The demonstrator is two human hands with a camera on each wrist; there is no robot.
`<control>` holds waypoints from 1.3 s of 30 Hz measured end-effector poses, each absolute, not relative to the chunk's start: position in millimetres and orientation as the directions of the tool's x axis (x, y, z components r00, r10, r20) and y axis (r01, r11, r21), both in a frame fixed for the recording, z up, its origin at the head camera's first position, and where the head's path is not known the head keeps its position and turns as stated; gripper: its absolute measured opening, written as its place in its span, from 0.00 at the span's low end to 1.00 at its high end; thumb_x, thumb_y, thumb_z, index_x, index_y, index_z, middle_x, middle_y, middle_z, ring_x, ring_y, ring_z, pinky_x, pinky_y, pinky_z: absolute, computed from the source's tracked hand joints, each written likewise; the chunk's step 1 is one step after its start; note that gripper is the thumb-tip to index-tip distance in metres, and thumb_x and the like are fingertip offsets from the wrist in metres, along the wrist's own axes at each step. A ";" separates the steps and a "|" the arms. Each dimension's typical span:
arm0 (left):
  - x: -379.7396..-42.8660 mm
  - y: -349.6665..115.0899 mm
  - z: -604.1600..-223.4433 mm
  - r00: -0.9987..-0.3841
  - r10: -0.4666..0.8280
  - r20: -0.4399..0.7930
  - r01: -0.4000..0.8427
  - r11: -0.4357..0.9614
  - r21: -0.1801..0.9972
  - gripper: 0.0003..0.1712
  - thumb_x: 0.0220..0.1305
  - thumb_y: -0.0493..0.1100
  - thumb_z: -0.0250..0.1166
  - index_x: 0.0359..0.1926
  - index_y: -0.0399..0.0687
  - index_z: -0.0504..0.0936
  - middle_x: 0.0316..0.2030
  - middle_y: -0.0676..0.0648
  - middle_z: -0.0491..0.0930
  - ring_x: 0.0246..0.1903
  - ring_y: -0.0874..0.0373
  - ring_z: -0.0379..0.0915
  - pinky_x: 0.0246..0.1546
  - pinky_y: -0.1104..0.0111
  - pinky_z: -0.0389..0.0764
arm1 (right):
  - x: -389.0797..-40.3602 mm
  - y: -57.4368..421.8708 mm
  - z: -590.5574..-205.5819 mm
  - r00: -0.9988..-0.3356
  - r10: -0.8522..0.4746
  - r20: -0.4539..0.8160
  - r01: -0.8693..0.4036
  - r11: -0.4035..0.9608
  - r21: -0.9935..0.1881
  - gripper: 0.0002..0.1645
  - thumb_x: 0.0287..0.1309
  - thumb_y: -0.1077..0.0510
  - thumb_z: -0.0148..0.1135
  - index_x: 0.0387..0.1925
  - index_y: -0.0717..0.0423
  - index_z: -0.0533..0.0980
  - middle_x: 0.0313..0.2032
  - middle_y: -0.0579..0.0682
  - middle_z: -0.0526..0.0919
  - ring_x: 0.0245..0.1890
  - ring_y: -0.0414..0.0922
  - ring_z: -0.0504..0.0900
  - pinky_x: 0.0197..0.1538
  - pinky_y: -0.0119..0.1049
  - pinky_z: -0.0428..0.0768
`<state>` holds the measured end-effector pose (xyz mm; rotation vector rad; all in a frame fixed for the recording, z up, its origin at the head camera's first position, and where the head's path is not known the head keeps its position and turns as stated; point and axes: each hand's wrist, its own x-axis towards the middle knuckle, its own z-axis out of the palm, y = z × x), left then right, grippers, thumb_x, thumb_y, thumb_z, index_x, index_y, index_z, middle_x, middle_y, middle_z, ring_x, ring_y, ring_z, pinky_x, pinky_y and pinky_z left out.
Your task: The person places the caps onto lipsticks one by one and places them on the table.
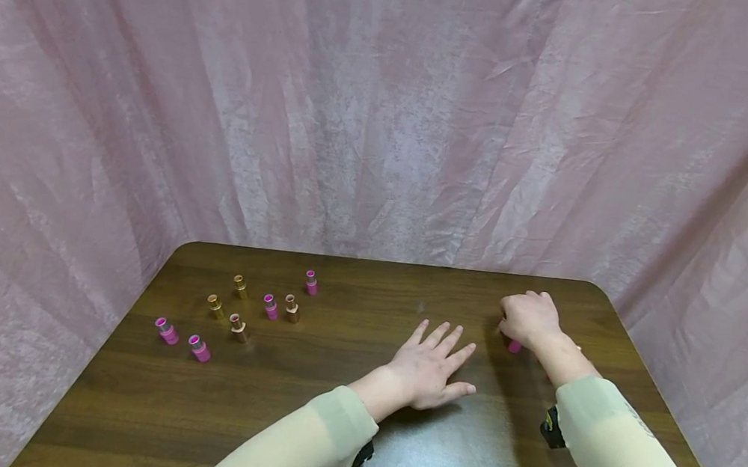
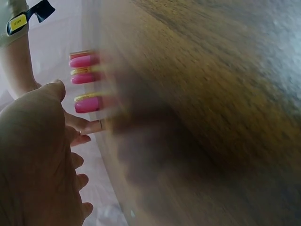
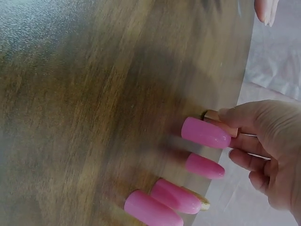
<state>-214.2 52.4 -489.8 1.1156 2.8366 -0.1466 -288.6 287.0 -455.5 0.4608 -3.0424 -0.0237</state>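
My right hand (image 1: 529,322) reaches down at the right of the table. In the right wrist view its thumb and fingers pinch a copper-coloured lipstick cap (image 3: 220,123), which stands partly behind a round-topped pink lipstick cap (image 3: 205,132). More pink caps (image 3: 205,166) line up beside it, with a gold cap (image 3: 205,204) partly hidden behind one of them. From the head, the right hand covers most of this group. Palm down and fingers spread, my left hand (image 1: 426,370) is over the middle of the table and holds nothing.
On the table's left stand several capless lipstick tubes: pink ones (image 1: 166,331), gold ones (image 1: 240,286) and copper ones (image 1: 291,308). The brown wooden table (image 1: 127,405) has rounded far corners. Pink curtains (image 1: 385,114) hang behind it and along both sides.
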 end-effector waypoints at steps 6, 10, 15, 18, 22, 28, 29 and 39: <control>-210.7 41.0 -484.3 -0.732 0.671 -0.121 0.679 0.733 -0.040 0.43 0.74 0.76 0.31 0.83 0.67 0.46 0.82 0.50 0.43 0.80 0.52 0.35 0.76 0.48 0.40 | -286.0 278.0 -452.5 -0.933 -0.344 0.110 -0.345 0.939 0.012 0.10 0.50 0.57 0.73 0.23 0.51 0.78 0.26 0.50 0.83 0.34 0.59 0.78 0.40 0.55 0.73; -210.2 32.1 -484.5 -0.732 0.672 -0.113 0.679 0.733 -0.032 0.44 0.73 0.76 0.29 0.83 0.67 0.45 0.81 0.49 0.43 0.80 0.51 0.36 0.76 0.48 0.40 | -282.9 270.8 -452.4 -0.916 -0.368 0.162 -0.375 0.927 -0.015 0.09 0.49 0.57 0.76 0.25 0.51 0.80 0.28 0.47 0.81 0.35 0.57 0.77 0.40 0.53 0.73; -209.2 16.5 -484.2 -0.735 0.670 -0.101 0.674 0.739 -0.008 0.44 0.74 0.76 0.31 0.83 0.65 0.46 0.81 0.49 0.43 0.80 0.50 0.37 0.76 0.47 0.38 | -278.2 261.5 -452.9 -0.903 -0.381 0.199 -0.400 0.914 -0.067 0.08 0.50 0.59 0.75 0.33 0.50 0.84 0.32 0.46 0.84 0.38 0.55 0.78 0.43 0.53 0.73; -207.6 3.5 -483.8 -0.737 0.672 -0.073 0.673 0.739 0.013 0.43 0.75 0.74 0.34 0.83 0.63 0.48 0.81 0.47 0.46 0.79 0.49 0.39 0.76 0.47 0.40 | -274.1 256.1 -453.1 -0.897 -0.388 0.211 -0.414 0.906 -0.093 0.08 0.50 0.61 0.73 0.35 0.49 0.85 0.32 0.45 0.84 0.39 0.54 0.79 0.45 0.54 0.74; -205.2 -18.6 -484.2 -0.737 0.674 -0.041 0.673 0.739 0.045 0.43 0.76 0.73 0.36 0.82 0.61 0.50 0.81 0.46 0.47 0.79 0.47 0.40 0.76 0.46 0.40 | -266.9 249.6 -453.5 -0.885 -0.401 0.237 -0.436 0.892 -0.118 0.07 0.51 0.61 0.73 0.34 0.49 0.85 0.31 0.43 0.84 0.38 0.52 0.78 0.44 0.52 0.74; -201.2 -56.4 -483.0 -0.764 0.644 0.037 0.643 0.756 0.122 0.42 0.77 0.71 0.41 0.82 0.57 0.53 0.80 0.45 0.51 0.78 0.46 0.45 0.75 0.46 0.46 | -256.7 242.3 -457.2 -0.850 -0.434 0.297 -0.487 0.863 -0.134 0.10 0.48 0.63 0.71 0.35 0.50 0.84 0.30 0.42 0.82 0.37 0.52 0.78 0.43 0.51 0.74; -200.1 -62.8 -482.4 -0.772 0.633 0.056 0.633 0.760 0.145 0.42 0.77 0.70 0.43 0.82 0.56 0.53 0.79 0.45 0.53 0.78 0.45 0.47 0.75 0.46 0.48 | -254.6 241.2 -458.2 -0.845 -0.439 0.304 -0.496 0.857 -0.140 0.11 0.47 0.64 0.71 0.35 0.50 0.84 0.29 0.41 0.82 0.37 0.51 0.78 0.43 0.51 0.74; -190.9 -121.6 -484.2 -0.853 0.486 0.191 0.522 0.788 0.326 0.40 0.76 0.64 0.54 0.79 0.51 0.62 0.74 0.44 0.66 0.72 0.45 0.61 0.71 0.48 0.60 | -233.8 228.0 -474.5 -0.883 -0.365 0.295 -0.458 0.808 -0.370 0.12 0.48 0.63 0.75 0.36 0.49 0.83 0.27 0.36 0.79 0.35 0.44 0.76 0.42 0.46 0.73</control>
